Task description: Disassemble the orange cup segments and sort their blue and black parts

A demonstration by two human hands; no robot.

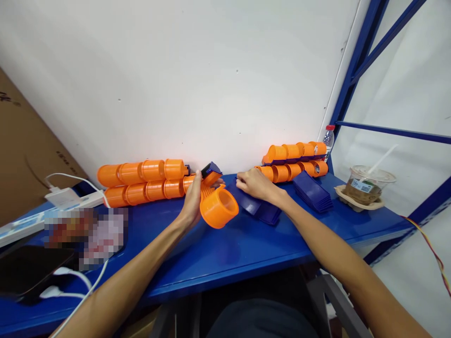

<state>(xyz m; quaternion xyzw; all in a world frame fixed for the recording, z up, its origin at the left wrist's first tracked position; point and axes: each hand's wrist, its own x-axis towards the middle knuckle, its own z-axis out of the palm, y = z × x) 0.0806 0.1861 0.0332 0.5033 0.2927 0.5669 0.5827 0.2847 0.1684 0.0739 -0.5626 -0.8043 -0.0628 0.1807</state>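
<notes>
My left hand (193,199), near the middle of the blue table, is wrapped round an orange part with a ribbed neck and a round orange cup (219,208) that faces toward me. A dark blue piece (211,170) sticks up from the top of that part. To its right, my right hand (256,182) is closed, with fingers curled down at the back end of a spread of flat dark blue plates (259,207). What its fingertips hold, if anything, is hidden.
Orange cylinder rows (153,171) lie at the left and more (296,152) at the right. A stack of blue plates (313,191), a drink cup (368,185) and a bottle (329,137) stand right. A power strip (52,216), cables and a black device (31,270) lie left.
</notes>
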